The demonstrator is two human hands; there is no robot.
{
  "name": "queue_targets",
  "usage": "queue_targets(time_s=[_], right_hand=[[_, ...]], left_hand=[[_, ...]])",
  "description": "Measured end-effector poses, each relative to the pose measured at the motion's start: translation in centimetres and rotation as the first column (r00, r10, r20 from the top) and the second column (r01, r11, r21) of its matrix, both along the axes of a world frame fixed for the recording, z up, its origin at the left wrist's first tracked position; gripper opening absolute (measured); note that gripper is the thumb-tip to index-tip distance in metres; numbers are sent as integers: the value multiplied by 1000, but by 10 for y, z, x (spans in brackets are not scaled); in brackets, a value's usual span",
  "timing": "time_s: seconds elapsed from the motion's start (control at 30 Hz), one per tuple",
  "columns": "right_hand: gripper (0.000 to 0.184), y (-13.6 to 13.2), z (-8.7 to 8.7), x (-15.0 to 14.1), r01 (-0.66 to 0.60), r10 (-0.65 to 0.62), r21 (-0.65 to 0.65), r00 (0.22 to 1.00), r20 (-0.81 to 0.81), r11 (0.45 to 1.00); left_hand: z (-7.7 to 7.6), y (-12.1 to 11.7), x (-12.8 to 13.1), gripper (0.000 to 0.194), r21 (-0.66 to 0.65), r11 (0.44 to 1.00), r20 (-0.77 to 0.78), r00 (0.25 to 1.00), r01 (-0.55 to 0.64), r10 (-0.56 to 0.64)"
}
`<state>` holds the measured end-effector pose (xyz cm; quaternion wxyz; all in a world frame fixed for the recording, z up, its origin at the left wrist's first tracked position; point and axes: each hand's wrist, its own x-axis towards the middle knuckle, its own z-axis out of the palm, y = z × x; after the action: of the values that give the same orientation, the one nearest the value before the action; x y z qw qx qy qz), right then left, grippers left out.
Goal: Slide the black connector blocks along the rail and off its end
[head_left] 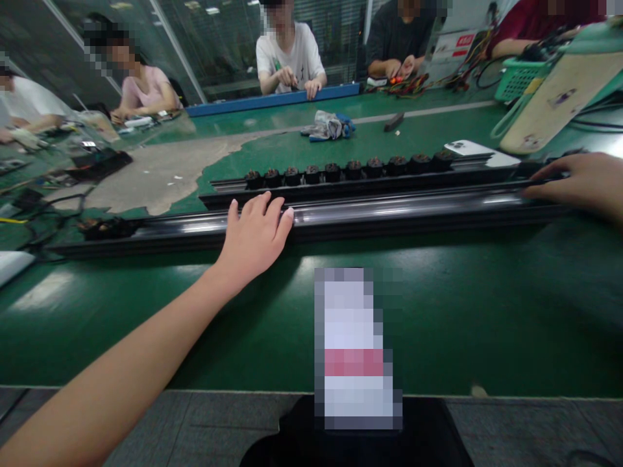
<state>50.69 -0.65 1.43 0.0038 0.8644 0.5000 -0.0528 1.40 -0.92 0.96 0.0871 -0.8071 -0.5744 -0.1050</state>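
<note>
A long black rail (389, 211) with a shiny inner channel lies across the green table. My left hand (256, 237) rests on its middle, palm down, fingers spread over the channel. At the rail's right end, my right hand (579, 181) has its thumb and fingers curved around the dark end; just what the fingertips touch is hard to see. Right behind lies a second black rail (287, 193), with a row of several round black pieces (332, 171) along it. A dark bundle of parts (104, 227) sits in the front rail's left end.
A pixelated phone-like patch (355, 337) shows near the table's front edge. Behind the rails lie gloves (328, 126), a white phone-shaped object (479, 152) and a green basket (520, 79). Cables (48, 217) lie at left. Several people work across the table.
</note>
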Motion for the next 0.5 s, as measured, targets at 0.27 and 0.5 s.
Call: queue_targets(time_s=[0.27,0.5], right_hand=[[41,1,-7,16,-4,2,36,998,55,999],[43,-1,-4,12,10,-10,18,999,39,1000]], left_hand=[[1,-1,1,56,-11,1000,-4,1000,-7,7],[2,-1,1,56,-21,1000,-2,1000,-15,15]])
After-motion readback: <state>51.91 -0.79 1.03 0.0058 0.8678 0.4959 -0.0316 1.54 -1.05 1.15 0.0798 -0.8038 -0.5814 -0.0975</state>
